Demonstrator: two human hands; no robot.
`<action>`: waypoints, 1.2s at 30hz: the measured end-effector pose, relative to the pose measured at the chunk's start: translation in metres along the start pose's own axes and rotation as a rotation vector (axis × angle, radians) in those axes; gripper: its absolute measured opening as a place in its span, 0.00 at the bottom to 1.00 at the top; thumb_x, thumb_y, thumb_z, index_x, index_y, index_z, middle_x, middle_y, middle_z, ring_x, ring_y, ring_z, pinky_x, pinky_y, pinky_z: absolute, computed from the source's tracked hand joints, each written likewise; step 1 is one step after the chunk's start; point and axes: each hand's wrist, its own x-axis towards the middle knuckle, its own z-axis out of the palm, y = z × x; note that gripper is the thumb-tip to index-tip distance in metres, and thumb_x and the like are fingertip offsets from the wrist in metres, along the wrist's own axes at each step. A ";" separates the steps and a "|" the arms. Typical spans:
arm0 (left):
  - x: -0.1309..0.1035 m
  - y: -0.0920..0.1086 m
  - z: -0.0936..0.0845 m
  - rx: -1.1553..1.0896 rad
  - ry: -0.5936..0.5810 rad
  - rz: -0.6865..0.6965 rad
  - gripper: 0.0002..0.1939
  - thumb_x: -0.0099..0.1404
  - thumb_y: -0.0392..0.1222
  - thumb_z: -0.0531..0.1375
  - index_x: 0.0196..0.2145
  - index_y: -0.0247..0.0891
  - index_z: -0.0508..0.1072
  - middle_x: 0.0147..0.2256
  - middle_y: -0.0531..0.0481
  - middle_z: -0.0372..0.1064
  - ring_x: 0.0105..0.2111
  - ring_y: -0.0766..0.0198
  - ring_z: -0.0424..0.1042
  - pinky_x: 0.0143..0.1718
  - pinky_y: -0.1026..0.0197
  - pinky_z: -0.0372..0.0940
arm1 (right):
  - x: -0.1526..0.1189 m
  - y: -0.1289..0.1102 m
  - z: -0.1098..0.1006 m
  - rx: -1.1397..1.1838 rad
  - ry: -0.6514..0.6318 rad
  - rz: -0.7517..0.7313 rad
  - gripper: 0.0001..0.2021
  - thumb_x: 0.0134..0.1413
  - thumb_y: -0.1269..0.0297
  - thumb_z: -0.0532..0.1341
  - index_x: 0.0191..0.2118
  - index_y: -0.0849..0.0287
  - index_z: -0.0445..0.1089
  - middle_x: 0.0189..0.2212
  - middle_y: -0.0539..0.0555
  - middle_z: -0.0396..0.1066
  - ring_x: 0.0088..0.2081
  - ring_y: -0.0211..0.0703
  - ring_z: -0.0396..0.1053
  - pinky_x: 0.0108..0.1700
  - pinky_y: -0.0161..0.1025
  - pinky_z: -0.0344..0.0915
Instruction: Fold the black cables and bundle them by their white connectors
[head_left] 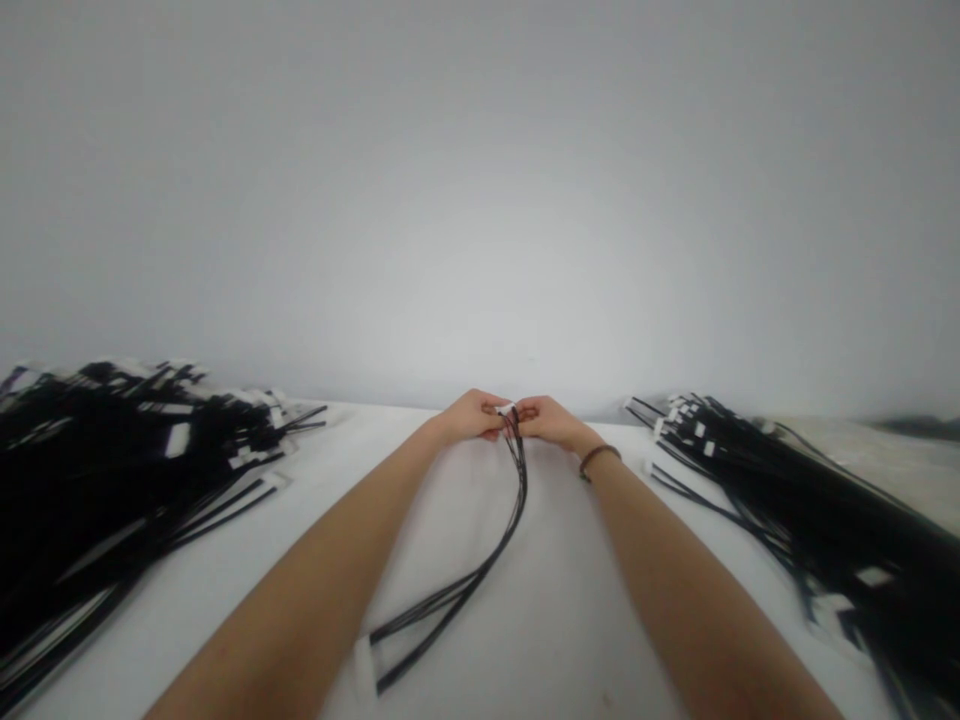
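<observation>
Two big wire piles, left pile [112,470] and right pile [810,500], flank the table [570,600]. Both hands, left [471,414] and right [551,420], pinch one thin wire bundle [495,550] mid-table, nothing blocking.

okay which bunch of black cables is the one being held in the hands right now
The small cable bunch in the middle: both hands pinch its far end, left hand, right hand. The left pile and right pile lie untouched.
</observation>
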 end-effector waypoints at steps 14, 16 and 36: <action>0.005 -0.002 0.006 0.254 0.163 0.048 0.19 0.44 0.49 0.61 0.27 0.28 0.71 0.13 0.55 0.56 0.14 0.73 0.54 0.14 0.70 0.47 | 0.004 0.000 0.003 -0.238 0.203 0.027 0.18 0.32 0.52 0.62 0.24 0.66 0.67 0.18 0.50 0.62 0.21 0.31 0.54 0.23 0.30 0.51; 0.002 0.002 0.005 0.196 0.116 0.049 0.19 0.43 0.49 0.62 0.29 0.29 0.71 0.15 0.55 0.58 0.15 0.74 0.54 0.15 0.69 0.48 | 0.002 -0.003 0.004 -0.211 0.201 0.039 0.19 0.33 0.51 0.61 0.24 0.66 0.67 0.18 0.49 0.61 0.20 0.31 0.53 0.22 0.30 0.49; 0.011 -0.009 0.009 0.288 0.323 0.107 0.13 0.51 0.48 0.56 0.28 0.35 0.63 0.15 0.56 0.59 0.13 0.72 0.57 0.14 0.70 0.50 | -0.001 -0.006 0.002 -0.057 0.067 0.023 0.18 0.26 0.63 0.66 0.30 0.65 0.68 0.24 0.50 0.66 0.29 0.36 0.62 0.36 0.35 0.58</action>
